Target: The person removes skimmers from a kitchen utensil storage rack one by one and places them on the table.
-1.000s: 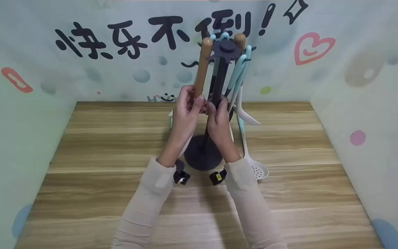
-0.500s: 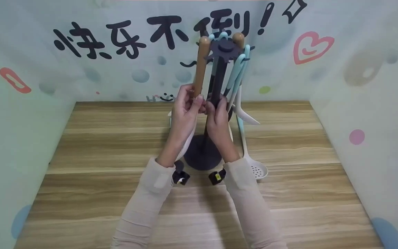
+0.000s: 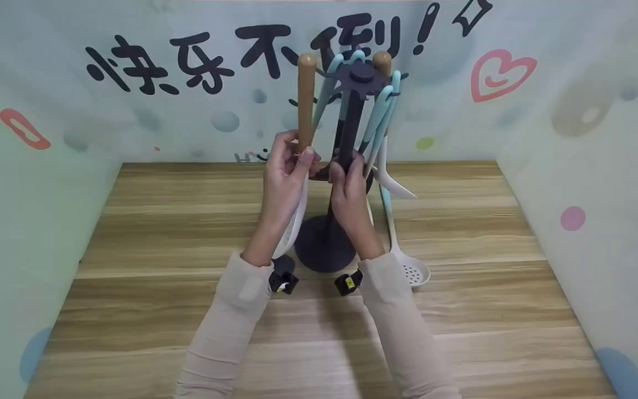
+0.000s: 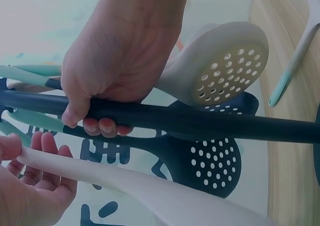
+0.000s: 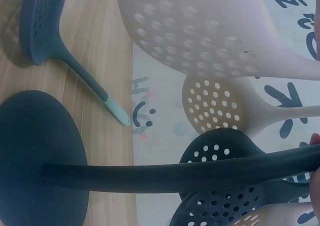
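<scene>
My left hand [image 3: 286,180] pinches a white skimmer just below its wooden handle [image 3: 306,105]. The handle stands upright, left of the dark utensil stand's hooked top [image 3: 362,77] and apart from it. Its perforated white head [image 5: 200,31] spreads across the top of the right wrist view. My right hand [image 3: 349,194] grips the stand's dark pole [image 4: 200,121], with the thumb along the near side and fingertips curled round it. Behind the pole hang a beige skimmer [image 4: 232,66] and dark skimmers [image 4: 215,168]. Several teal handles [image 3: 380,119] and another wooden one [image 3: 382,62] hang at the hooks.
The stand's round base [image 3: 324,249] sits on the wooden table [image 3: 175,288]. A white skimmer [image 3: 414,272] with a teal handle lies to its right. A dark skimmer [image 5: 82,76], also teal-handled, lies on the table beyond the base. Printed walls enclose the back and sides.
My left hand has moved left with the white skimmer, taking its wooden handle away from the stand's top. A teal handle behind now shows more. My right hand keeps its hold on the pole.
</scene>
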